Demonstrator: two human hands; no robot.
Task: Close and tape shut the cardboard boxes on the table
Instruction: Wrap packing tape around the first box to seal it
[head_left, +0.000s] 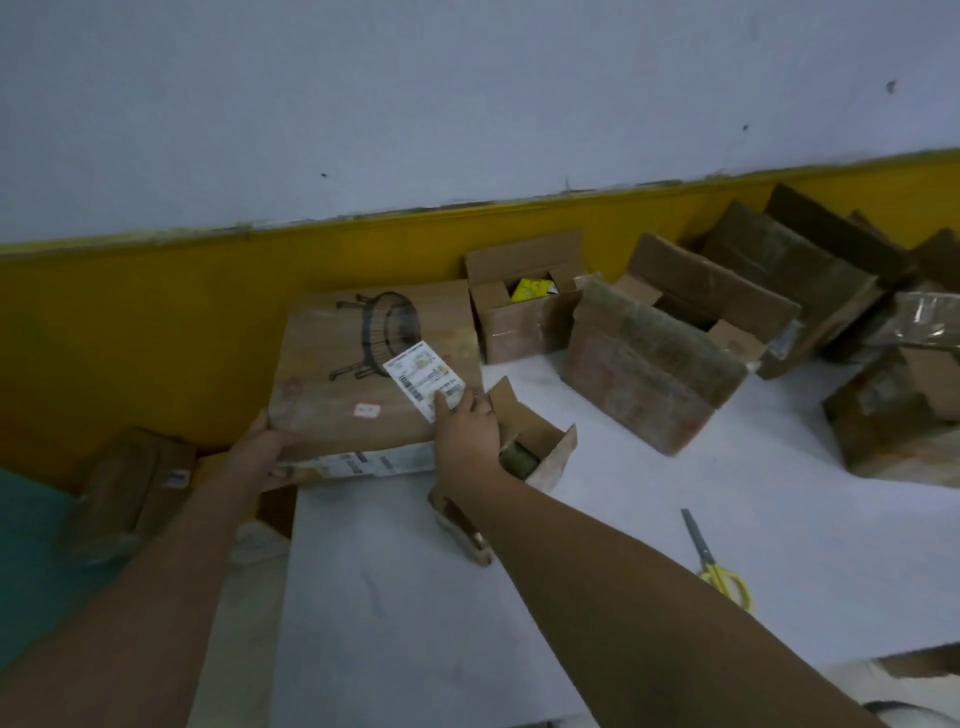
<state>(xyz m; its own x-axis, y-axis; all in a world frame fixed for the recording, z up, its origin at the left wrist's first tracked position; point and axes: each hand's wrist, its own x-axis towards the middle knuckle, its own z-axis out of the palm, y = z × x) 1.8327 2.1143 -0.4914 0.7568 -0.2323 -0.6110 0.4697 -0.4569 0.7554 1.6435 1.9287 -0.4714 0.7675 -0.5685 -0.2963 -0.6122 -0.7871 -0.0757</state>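
Head camera looks down at a pale blue wall (467, 104) with a yellow band (156, 291) along its bottom; below it is a white table (623, 519) with many cardboard boxes on it; the biggest is a big flat box (337, 395) at the far left of the table, closed, with a black drawing of a round stand on top, and its near left corner sticks out past the table edge; the left hand (262, 447) grips that near left corner with curled fingers; the right hand (467, 434) lies on the near right corner with fingers mostly straight, and a fingertip touches a white shipping label (423, 376) stuck on top; a heap of brown boxes (810, 270) is piled at the far right by the wall; a taped box (644, 374) sits tilted near the middle; just behind it is an open box (711, 296) with its flaps up; left of that, next to the big flat box, stands another open box (514, 322) with something yellow (531, 289) inside; a small open box (540, 441) sits just beside the right hand; a brown box (135, 483) lies off the table at the left, lower down; a brown thing (462, 530) shows partly under the right arm, too blurry to name; scissors (711, 561) with yellow handles lie shut on the table near the right arm.
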